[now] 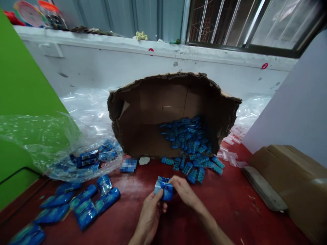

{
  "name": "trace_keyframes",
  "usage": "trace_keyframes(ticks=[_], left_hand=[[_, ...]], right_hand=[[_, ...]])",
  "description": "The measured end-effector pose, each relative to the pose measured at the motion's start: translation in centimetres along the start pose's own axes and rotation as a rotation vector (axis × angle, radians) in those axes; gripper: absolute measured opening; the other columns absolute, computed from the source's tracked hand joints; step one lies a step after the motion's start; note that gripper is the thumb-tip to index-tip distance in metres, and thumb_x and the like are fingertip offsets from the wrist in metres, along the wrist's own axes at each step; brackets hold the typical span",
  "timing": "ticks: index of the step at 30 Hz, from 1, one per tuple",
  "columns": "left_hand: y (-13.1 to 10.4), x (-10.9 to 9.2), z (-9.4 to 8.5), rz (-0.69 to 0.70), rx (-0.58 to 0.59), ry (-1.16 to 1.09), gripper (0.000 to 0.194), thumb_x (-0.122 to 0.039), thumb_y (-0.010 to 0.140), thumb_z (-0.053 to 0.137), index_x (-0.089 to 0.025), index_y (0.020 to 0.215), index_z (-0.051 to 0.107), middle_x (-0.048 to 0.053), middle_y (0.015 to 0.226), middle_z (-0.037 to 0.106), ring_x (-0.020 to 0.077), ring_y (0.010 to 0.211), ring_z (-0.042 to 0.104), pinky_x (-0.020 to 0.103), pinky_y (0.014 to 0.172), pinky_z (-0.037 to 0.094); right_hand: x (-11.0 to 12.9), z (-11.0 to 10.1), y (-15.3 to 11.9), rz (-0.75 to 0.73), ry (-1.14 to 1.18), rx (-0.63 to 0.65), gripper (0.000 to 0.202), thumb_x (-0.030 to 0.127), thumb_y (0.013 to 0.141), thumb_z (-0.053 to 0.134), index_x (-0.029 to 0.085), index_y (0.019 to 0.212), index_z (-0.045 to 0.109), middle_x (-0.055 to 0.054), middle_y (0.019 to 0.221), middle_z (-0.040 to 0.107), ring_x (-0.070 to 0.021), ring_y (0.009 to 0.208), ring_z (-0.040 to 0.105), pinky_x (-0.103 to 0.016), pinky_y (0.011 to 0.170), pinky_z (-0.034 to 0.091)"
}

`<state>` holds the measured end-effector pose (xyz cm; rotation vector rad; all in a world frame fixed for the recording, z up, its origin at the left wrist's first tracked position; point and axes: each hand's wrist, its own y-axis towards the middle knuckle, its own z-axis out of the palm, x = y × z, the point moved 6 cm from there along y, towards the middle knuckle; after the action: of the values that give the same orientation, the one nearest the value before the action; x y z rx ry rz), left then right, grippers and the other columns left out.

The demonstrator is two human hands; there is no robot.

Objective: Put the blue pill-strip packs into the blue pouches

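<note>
Between my two hands, above the red table, is a small blue packet point(167, 191). My left hand point(150, 212) grips its lower left side, thumb on top. The fingers of my right hand point(182, 190) pinch its upper right edge. Beyond them lies a heap of small blue packs with rows of round bumps point(195, 143), spilling out of a torn-open cardboard box point(143, 136) that lies on its side. Several glossy blue packets point(87, 211) are spread on the table to the left of my hands.
A clear plastic bag point(68, 170) with more blue packets lies at the left. A white lump point(144, 160) sits before the box. Clear plastic pieces point(230, 156) are scattered right of it. A closed carton point(293, 183) and a flat grey object point(263, 189) stand at the right edge.
</note>
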<state>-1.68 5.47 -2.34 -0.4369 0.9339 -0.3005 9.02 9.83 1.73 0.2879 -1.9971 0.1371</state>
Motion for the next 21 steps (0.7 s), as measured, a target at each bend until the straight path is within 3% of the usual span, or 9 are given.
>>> trace_keyframes(ticks=[2,4,7,10,15,17,18,21], left_hand=[[-0.2,-0.2,-0.6,-0.011,-0.049,-0.014,0.021,-0.027,0.058,0.068,-0.014,0.069,0.056,-0.002,0.053,0.058,0.0064,0.038,0.048,0.018,0.037,0.035],[-0.5,-0.1,-1.0,-0.034,-0.070,-0.027,0.020,-0.025,0.059,0.068,-0.014,0.069,0.055,-0.002,0.054,0.059,0.0071,0.040,0.050,0.018,0.039,0.037],[-0.8,0.3,-1.4,-0.076,-0.059,-0.048,0.019,-0.025,0.061,0.067,-0.015,0.071,0.054,-0.001,0.057,0.060,0.0079,0.041,0.051,0.018,0.039,0.039],[-1.2,0.8,-1.9,-0.131,-0.055,-0.092,0.016,-0.023,0.063,0.065,-0.016,0.071,0.053,-0.002,0.054,0.058,0.0079,0.040,0.051,0.018,0.038,0.039],[-1.3,1.6,-1.8,-0.169,-0.033,-0.083,0.016,-0.021,0.063,0.065,-0.016,0.073,0.054,-0.002,0.055,0.058,0.0079,0.041,0.051,0.018,0.038,0.038],[-1.1,1.7,-1.4,-0.141,-0.021,-0.050,0.018,-0.024,0.061,0.067,-0.015,0.071,0.055,-0.001,0.055,0.058,0.0077,0.042,0.051,0.018,0.039,0.038],[-1.0,1.6,-1.1,-0.121,-0.010,-0.027,0.019,-0.025,0.060,0.067,-0.014,0.071,0.056,-0.001,0.055,0.058,0.0074,0.042,0.050,0.017,0.039,0.037],[-0.9,1.7,-0.5,-0.082,0.012,0.058,0.025,-0.028,0.055,0.070,-0.011,0.071,0.060,0.000,0.054,0.058,0.0062,0.042,0.048,0.017,0.040,0.035]], right_hand=[[1.0,-1.1,2.6,-0.070,-0.452,-0.088,0.029,0.034,0.087,0.029,0.019,0.086,0.054,0.000,0.080,0.057,-0.0113,0.074,0.052,-0.020,0.066,0.038],[0.8,-1.6,5.3,-0.041,-0.568,-0.144,0.025,0.032,0.081,0.044,0.019,0.102,0.052,-0.006,0.100,0.055,-0.0180,0.094,0.048,-0.028,0.079,0.034],[-0.7,-1.3,7.7,-0.001,-0.667,-0.126,0.032,0.024,0.075,0.053,0.021,0.107,0.051,-0.009,0.106,0.053,-0.0229,0.101,0.043,-0.035,0.084,0.029],[-2.6,-1.2,6.9,0.025,-0.730,-0.092,0.030,0.019,0.076,0.051,0.021,0.106,0.052,-0.010,0.104,0.054,-0.0228,0.101,0.044,-0.038,0.086,0.026],[-3.5,-3.2,2.1,0.056,-0.756,-0.121,0.031,0.022,0.079,0.046,0.021,0.110,0.049,-0.010,0.106,0.053,-0.0238,0.102,0.043,-0.038,0.086,0.026],[-2.8,-3.7,0.1,0.057,-0.605,-0.185,0.034,0.027,0.080,0.044,0.021,0.114,0.045,-0.008,0.109,0.052,-0.0217,0.102,0.043,-0.035,0.085,0.030],[-2.4,-3.6,-0.8,0.057,-0.424,-0.220,0.036,0.028,0.080,0.044,0.021,0.115,0.043,-0.007,0.107,0.053,-0.0199,0.100,0.045,-0.033,0.083,0.033],[-1.8,-0.7,-2.8,0.103,0.305,-0.077,0.037,0.029,0.076,0.048,0.020,0.111,0.043,-0.001,0.080,0.058,-0.0134,0.071,0.054,-0.024,0.062,0.041]])
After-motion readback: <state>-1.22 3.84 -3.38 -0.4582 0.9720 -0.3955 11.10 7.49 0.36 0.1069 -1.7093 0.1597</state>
